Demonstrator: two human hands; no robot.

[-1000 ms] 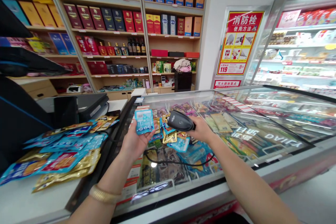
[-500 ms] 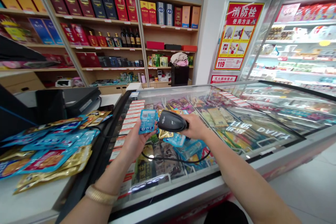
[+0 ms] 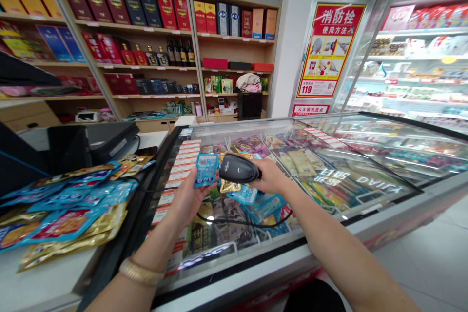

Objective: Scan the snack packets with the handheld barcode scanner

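My left hand (image 3: 188, 200) pinches a small blue snack packet (image 3: 206, 170) upright between thumb and fingers, and a gold bracelet (image 3: 141, 272) circles that wrist. My right hand (image 3: 270, 176) grips a black corded handheld barcode scanner (image 3: 239, 168), its nose pointing left and almost touching the packet. A black cable (image 3: 241, 222) loops below the hands over the glass lid of a chest freezer (image 3: 351, 165). A heap of blue and gold packets (image 3: 69, 209) lies on the white counter (image 3: 47, 282) left of my left arm.
A black checkout screen (image 3: 68, 148) stands behind the heap. Wooden shelves of boxed liquor (image 3: 139, 24) fill the back wall. A red fire-hydrant poster (image 3: 331, 51) hangs beyond the freezer, and a lit refrigerated display (image 3: 413, 68) stands at the right.
Over the last second the scanner has come closer to the blue packet, and the view has shifted slightly. Between the last two frames, almost nothing has moved.
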